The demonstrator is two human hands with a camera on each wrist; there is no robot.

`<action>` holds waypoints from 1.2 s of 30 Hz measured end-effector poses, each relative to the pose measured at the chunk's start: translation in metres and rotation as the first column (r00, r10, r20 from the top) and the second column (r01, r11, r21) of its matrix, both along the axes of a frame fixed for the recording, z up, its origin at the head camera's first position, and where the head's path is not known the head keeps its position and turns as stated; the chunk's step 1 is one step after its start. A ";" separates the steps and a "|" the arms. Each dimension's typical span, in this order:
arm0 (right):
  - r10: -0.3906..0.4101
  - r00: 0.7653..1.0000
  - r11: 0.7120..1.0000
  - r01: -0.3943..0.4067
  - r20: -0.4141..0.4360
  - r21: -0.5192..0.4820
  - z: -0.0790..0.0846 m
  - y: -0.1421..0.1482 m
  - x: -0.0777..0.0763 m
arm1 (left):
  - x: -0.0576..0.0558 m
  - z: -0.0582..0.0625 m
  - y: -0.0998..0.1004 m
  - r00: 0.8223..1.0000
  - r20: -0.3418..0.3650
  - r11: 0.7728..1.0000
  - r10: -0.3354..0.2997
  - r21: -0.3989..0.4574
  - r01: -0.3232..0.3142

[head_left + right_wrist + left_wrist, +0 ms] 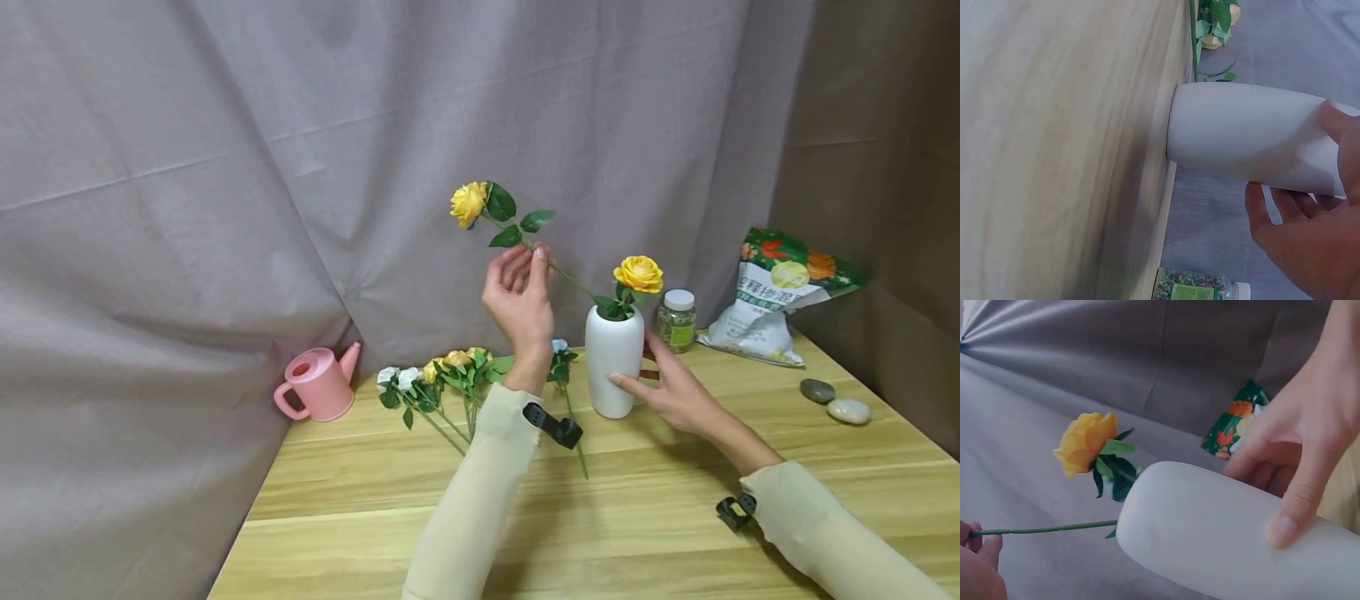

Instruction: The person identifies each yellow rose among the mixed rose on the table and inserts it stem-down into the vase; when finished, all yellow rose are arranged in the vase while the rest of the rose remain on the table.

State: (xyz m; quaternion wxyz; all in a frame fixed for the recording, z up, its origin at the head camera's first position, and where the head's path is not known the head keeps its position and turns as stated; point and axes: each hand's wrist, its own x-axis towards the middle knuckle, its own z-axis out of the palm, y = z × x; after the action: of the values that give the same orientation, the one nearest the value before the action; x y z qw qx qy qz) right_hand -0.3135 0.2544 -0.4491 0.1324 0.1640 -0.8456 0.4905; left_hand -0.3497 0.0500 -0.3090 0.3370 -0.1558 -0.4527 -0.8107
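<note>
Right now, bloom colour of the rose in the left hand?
Yellow; the bloom shows best in the head view.

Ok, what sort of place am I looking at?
Probably a staged indoor corner for flower work, though I can't be sure: a plain curtain hangs behind the wooden table, which holds a vase and a watering can.

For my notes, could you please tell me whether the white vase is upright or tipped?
Upright: the white vase stands base-down on the table, its mouth facing up.
</note>
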 end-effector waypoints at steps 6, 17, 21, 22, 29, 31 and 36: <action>0.007 1.000 1.000 -0.007 -0.005 -0.004 0.000 0.001 0.000 | 0.000 -0.008 0.006 0.998 0.067 0.995 0.006 -0.101 0.001; 0.014 1.000 1.000 -0.014 -0.026 -0.002 -0.001 0.000 -0.001 | 0.007 -0.024 0.013 0.989 0.146 0.882 -0.005 -0.466 0.073; 0.015 0.999 1.000 -0.015 -0.035 0.005 -0.002 0.000 0.000 | 0.011 -0.026 0.013 0.985 0.163 0.774 0.062 -0.631 0.056; 0.019 0.999 1.000 -0.018 -0.038 0.008 -0.002 0.000 0.000 | 0.012 -0.027 0.013 0.983 0.164 0.749 0.077 -0.660 0.052; 0.009 0.999 1.000 -0.009 -0.035 0.004 -0.003 0.001 -0.001 | 0.015 -0.029 0.016 0.986 0.134 0.640 0.100 -0.768 0.039; 0.011 0.999 1.000 -0.011 -0.036 0.009 -0.003 0.001 -0.001 | 0.015 -0.029 0.017 0.985 0.122 0.596 0.120 -0.802 0.027; 0.020 0.999 1.000 -0.019 -0.038 0.015 -0.002 0.001 0.000 | 0.015 -0.029 0.023 0.972 0.088 0.485 0.217 -0.874 -0.029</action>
State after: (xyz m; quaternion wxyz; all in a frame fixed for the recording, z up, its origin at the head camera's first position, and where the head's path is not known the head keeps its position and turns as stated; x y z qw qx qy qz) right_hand -0.3140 0.2556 -0.4515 0.1424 0.1825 -0.8448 0.4824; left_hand -0.3347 0.0733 -0.3376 0.2263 -0.1945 -0.8376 -0.4576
